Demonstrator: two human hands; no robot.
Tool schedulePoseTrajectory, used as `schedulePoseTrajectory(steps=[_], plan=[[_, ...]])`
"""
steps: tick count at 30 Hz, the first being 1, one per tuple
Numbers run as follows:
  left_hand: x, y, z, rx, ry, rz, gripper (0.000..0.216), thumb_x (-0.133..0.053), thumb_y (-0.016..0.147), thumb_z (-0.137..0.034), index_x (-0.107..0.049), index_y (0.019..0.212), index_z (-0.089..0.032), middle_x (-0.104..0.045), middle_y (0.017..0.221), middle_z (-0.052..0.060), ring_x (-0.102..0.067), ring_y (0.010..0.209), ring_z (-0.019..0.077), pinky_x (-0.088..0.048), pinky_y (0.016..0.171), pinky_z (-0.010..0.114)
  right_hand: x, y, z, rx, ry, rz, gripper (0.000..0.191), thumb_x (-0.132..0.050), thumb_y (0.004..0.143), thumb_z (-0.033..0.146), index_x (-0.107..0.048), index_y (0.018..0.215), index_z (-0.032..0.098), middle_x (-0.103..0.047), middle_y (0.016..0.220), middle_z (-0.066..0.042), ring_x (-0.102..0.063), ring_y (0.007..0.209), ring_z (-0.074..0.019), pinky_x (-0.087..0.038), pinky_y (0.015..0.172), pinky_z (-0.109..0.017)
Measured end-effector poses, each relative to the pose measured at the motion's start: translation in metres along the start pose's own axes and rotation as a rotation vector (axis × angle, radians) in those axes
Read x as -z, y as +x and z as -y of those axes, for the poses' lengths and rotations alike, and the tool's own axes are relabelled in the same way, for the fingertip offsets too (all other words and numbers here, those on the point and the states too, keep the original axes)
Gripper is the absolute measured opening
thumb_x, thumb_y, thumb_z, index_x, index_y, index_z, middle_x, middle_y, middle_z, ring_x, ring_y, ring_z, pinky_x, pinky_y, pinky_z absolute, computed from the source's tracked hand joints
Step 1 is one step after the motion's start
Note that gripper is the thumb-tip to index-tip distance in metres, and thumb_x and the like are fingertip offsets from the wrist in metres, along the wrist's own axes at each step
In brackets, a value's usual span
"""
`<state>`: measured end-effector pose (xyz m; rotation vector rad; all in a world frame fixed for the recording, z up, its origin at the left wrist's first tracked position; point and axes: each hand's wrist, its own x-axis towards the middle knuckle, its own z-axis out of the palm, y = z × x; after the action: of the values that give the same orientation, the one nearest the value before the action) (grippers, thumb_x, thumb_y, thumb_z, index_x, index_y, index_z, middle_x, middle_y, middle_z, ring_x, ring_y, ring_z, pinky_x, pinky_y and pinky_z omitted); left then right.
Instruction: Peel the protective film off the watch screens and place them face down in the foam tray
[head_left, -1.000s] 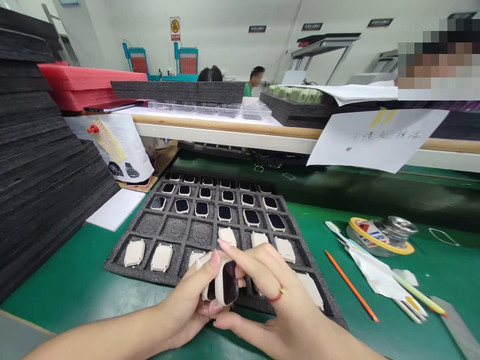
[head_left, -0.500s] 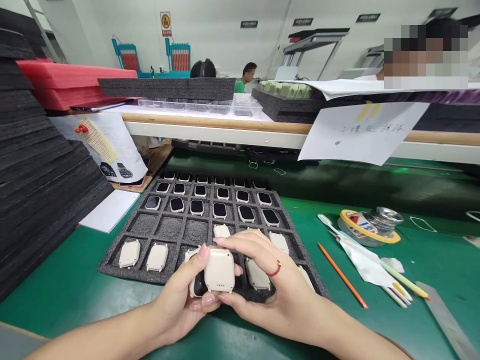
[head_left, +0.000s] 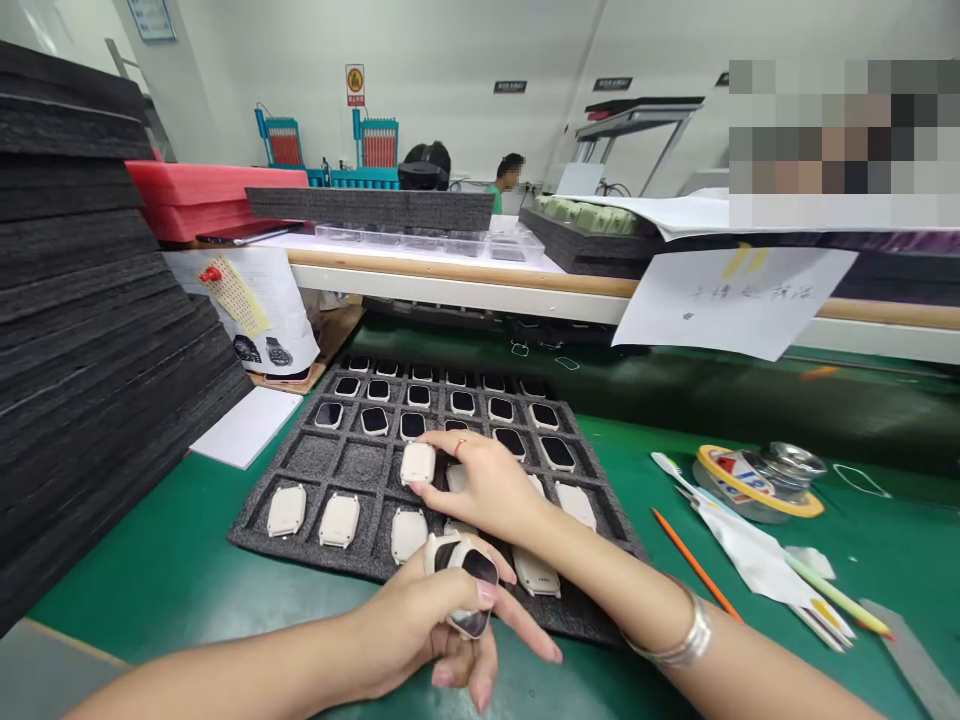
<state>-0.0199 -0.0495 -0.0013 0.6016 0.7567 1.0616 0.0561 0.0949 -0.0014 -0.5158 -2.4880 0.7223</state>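
Observation:
In the head view, my left hand point(head_left: 409, 625) is closed around a pair of smartwatch bodies point(head_left: 480, 566) with dark screens and cream frames, its thumb pressed over them. My right hand point(head_left: 491, 485) reaches across it and grips a cream smartwatch body point(head_left: 418, 463), back side up, at a compartment of the black foam tray point(head_left: 307, 457). Whether that body rests on the compartment floor I cannot tell. Front rows of the tray hold bodies with cream backs up, such as a watch body point(head_left: 339, 520); the rear rows show dark screens. My right hand and forearm hide some compartments.
Black foam sheets point(head_left: 75, 340) are stacked high at the left. A white pad point(head_left: 246, 427) lies beside the tray. To the right are an orange stick point(head_left: 694, 562), a toothbrush point(head_left: 671, 470), a round container point(head_left: 757, 485) and a metal ruler point(head_left: 911, 650). A shelf point(head_left: 450, 275) spans the back.
My right hand has moved away from my left, carrying one watch body forward to the tray's second row. My left hand keeps the other bodies and has turned. The view has shifted slightly.

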Motion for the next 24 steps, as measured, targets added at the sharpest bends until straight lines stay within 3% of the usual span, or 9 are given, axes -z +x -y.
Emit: schedulePoseTrajectory(steps=[2,5,8,11,13,15,17,21,24], plan=[[0.001,0.000,-0.001,-0.039,0.043,0.049,0.028,-0.058,0.075,-0.040,-0.053,0.087,-0.016,-0.074,0.080,0.013,-0.045,0.035,0.0088,-0.015,0.035,0.024,-0.014,0.002,-0.006,0.009,-0.030,0.033,0.046,-0.076,0.078,0.026,-0.067,0.121,0.012,-0.066,0.125,-0.018,-0.059,0.122,-0.0360,-0.045,0.106,-0.058],[-0.001,-0.002,-0.004,-0.044,0.098,-0.042,0.027,-0.062,0.072,-0.038,-0.058,0.084,-0.014,-0.070,0.071,0.009,-0.039,0.039,0.0073,-0.014,0.039,0.024,-0.017,-0.002,-0.011,0.023,-0.035,0.040,0.045,-0.072,0.085,0.029,-0.065,0.127,0.015,-0.057,0.138,-0.020,-0.050,0.134,-0.0352,-0.040,0.111,-0.059],[-0.004,-0.003,-0.005,-0.017,0.065,-0.177,0.030,-0.070,0.071,-0.036,-0.063,0.090,-0.013,-0.069,0.076,0.009,-0.037,0.047,0.0071,-0.016,0.046,0.023,0.000,-0.014,-0.005,0.044,-0.003,-0.011,0.031,-0.058,0.096,0.033,-0.067,0.123,0.021,-0.059,0.135,-0.014,-0.055,0.129,-0.0291,-0.045,0.108,-0.055],[-0.004,0.000,-0.003,-0.026,-0.126,-0.214,0.043,-0.071,0.076,-0.051,-0.066,0.087,-0.009,-0.069,0.081,0.013,-0.038,0.049,0.0066,-0.018,0.048,0.022,0.023,-0.032,0.012,0.110,0.121,-0.097,0.025,-0.048,0.101,0.032,-0.069,0.112,0.025,-0.065,0.122,-0.009,-0.063,0.115,-0.0218,-0.054,0.098,-0.042],[-0.002,0.002,-0.002,-0.037,-0.272,-0.217,0.050,-0.075,0.074,-0.057,-0.067,0.083,-0.009,-0.067,0.077,0.011,-0.041,0.048,0.0066,-0.017,0.046,0.020,0.034,-0.045,0.023,0.188,0.223,-0.099,0.017,-0.057,0.097,0.037,-0.066,0.106,0.025,-0.065,0.117,-0.007,-0.064,0.113,-0.0205,-0.055,0.095,-0.036],[0.000,0.004,-0.003,-0.032,-0.384,-0.205,0.049,-0.081,0.069,-0.055,-0.066,0.080,-0.010,-0.064,0.075,0.008,-0.042,0.047,0.0063,-0.019,0.044,0.018,0.039,-0.054,0.031,0.235,0.257,-0.052,0.033,-0.078,0.082,0.042,-0.060,0.104,0.024,-0.062,0.123,-0.008,-0.061,0.118,-0.0228,-0.054,0.097,-0.034],[0.001,0.005,-0.004,-0.039,-0.445,-0.190,0.046,-0.083,0.069,-0.052,-0.065,0.078,-0.011,-0.063,0.077,0.007,-0.042,0.047,0.0058,-0.024,0.043,0.017,0.039,-0.060,0.034,0.246,0.244,0.001,0.042,-0.087,0.072,0.036,-0.057,0.101,0.024,-0.059,0.128,-0.009,-0.058,0.122,-0.0240,-0.053,0.098,-0.033],[0.002,0.005,-0.006,-0.079,-0.479,-0.164,0.043,-0.080,0.078,-0.049,-0.067,0.078,-0.009,-0.059,0.076,0.006,-0.046,0.051,0.0052,-0.028,0.044,0.013,0.035,-0.061,0.035,0.234,0.277,-0.002,0.017,-0.073,0.084,0.017,-0.057,0.088,0.022,-0.064,0.114,-0.006,-0.065,0.095,-0.0164,-0.056,0.078,-0.025],[0.003,0.006,-0.006,-0.086,-0.493,-0.119,0.043,-0.082,0.076,-0.048,-0.069,0.083,-0.008,-0.059,0.076,0.006,-0.047,0.052,0.0048,-0.027,0.044,0.012,0.034,-0.060,0.035,0.282,0.290,-0.097,0.014,-0.073,0.085,0.017,-0.060,0.086,0.020,-0.067,0.113,-0.008,-0.066,0.092,-0.0173,-0.056,0.080,-0.029]])
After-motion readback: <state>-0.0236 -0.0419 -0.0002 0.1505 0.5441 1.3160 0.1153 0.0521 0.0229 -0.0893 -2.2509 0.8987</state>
